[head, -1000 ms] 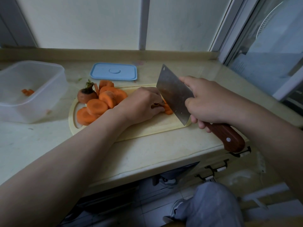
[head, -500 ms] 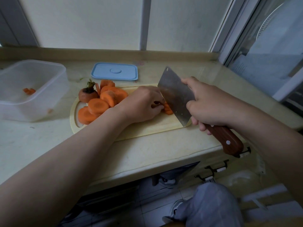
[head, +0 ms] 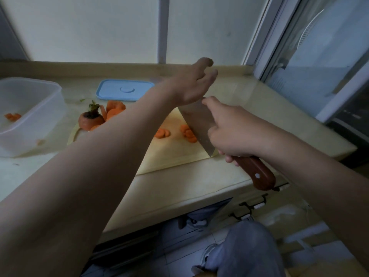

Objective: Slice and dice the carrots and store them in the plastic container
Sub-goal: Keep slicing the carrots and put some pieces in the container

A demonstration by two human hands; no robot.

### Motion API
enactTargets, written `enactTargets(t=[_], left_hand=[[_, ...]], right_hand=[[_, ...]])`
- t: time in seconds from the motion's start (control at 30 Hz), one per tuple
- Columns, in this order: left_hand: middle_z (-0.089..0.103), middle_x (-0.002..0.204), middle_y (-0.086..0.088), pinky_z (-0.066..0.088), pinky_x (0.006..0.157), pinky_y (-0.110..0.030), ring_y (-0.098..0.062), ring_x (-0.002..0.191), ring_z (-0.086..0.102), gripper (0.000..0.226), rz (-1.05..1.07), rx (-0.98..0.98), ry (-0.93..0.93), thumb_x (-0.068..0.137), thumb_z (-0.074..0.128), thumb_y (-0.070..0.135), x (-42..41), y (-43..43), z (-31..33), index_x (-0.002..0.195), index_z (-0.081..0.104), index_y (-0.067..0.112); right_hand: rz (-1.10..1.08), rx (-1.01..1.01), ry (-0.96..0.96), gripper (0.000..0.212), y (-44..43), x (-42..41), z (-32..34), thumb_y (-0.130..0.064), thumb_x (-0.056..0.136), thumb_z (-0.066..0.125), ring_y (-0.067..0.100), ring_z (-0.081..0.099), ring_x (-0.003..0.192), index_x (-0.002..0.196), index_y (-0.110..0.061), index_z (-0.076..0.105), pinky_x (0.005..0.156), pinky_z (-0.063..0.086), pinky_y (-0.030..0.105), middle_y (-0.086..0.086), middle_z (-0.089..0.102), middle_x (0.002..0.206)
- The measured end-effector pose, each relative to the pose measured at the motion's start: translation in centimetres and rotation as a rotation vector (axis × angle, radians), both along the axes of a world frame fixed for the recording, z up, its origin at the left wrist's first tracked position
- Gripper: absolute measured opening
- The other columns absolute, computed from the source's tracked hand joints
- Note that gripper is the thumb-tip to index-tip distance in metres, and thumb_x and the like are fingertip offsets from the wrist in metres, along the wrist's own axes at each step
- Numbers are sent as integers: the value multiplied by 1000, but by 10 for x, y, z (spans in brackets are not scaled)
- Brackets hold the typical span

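Observation:
My right hand (head: pixel 232 132) grips the wooden-handled cleaver (head: pixel 199 124), whose blade edge rests on the cutting board (head: pixel 175 154) beside small cut carrot pieces (head: pixel 187 133). More cut pieces (head: pixel 162 133) lie a little to the left. My left hand (head: pixel 192 82) hovers above the blade's top, fingers loosely spread, holding nothing. My left forearm hides most of the carrot slices (head: pixel 114 109); the carrot top with its stem (head: pixel 90 118) shows at the board's left end. The clear plastic container (head: pixel 40 108) at far left holds a few carrot bits (head: pixel 13 116).
The blue container lid (head: pixel 124 92) lies flat behind the board near the back ledge. The counter's front edge (head: pixel 179 204) runs just below the board, with drawer handles underneath. A window frame stands at the right. My knee shows below.
My left hand has let go of the carrot piece and lifted up and away over the cleaver. The cut pieces now lie exposed on the board. The cleaver has stayed on the board.

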State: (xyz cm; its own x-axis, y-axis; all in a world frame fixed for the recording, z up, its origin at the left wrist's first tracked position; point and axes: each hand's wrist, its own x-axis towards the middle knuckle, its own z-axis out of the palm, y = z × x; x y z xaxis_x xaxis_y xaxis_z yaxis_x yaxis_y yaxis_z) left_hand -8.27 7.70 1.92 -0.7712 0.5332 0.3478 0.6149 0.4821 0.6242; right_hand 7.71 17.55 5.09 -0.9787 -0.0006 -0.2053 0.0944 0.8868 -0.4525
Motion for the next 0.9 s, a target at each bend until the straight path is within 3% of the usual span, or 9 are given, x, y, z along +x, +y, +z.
enactTargets(t=[0.1, 0.27, 0.4, 0.5, 0.67, 0.73, 0.83, 0.9], left_hand=[[67, 118, -9, 46, 100, -44, -24, 112, 60, 53, 23, -82, 54, 100, 33, 46, -9, 5, -4, 138, 48, 12], [67, 101, -17, 49, 88, -49, -33, 96, 63, 45, 6, -164, 174, 100, 30, 33, -12, 3, -6, 113, 57, -1], [69, 106, -19, 50, 86, -47, -38, 102, 62, 56, 70, -198, 287, 92, 24, 34, -8, -5, -18, 124, 57, 3], [70, 106, -18, 49, 84, -48, -39, 99, 63, 59, 104, -240, 321, 89, 21, 36, -6, -7, -25, 121, 58, 5], [69, 108, -21, 47, 86, -47, -40, 100, 62, 61, 153, -262, 256, 87, 20, 36, -5, -10, -24, 122, 58, 3], [68, 111, -19, 47, 88, -44, -36, 103, 62, 59, 134, -229, 188, 90, 22, 35, 1, -7, -19, 126, 56, 4], [70, 109, -12, 48, 89, -38, -26, 102, 64, 41, 121, 4, 101, 100, 36, 22, 13, -10, -15, 136, 51, 7], [71, 101, -9, 51, 85, -40, -23, 95, 65, 36, 157, 159, 184, 94, 44, 18, 23, -24, -20, 125, 58, 6]], right_hand=[[-3, -6, 4, 74, 1, -1, -1, -6, 100, 43, 23, 69, 54, 156, -46, 19, 48, 61, 38, 15, 64, 89], [3, -20, 0, 74, 0, 0, -2, -8, 102, 42, 22, 70, 52, 156, -51, 16, 47, 60, 38, 14, 62, 91], [27, 53, 1, 71, -4, 1, -10, -6, 99, 43, 25, 72, 54, 155, -44, 19, 45, 60, 36, 12, 63, 89], [39, 83, 1, 72, -6, 0, -16, -5, 100, 44, 23, 72, 54, 154, -45, 19, 44, 59, 33, 9, 63, 87], [20, 62, -39, 75, -5, -6, -10, -5, 98, 42, 24, 71, 53, 153, -51, 19, 45, 59, 37, 12, 62, 93], [-10, 30, -59, 78, -3, -5, -9, -4, 98, 43, 25, 71, 55, 153, -53, 18, 46, 60, 37, 14, 60, 96], [-18, 14, -63, 80, -1, -3, -9, -3, 96, 44, 26, 72, 58, 154, -52, 17, 48, 61, 39, 15, 60, 100], [-4, 24, -55, 81, -1, -3, -10, -3, 95, 44, 28, 73, 60, 156, -49, 16, 48, 61, 39, 15, 63, 97]])
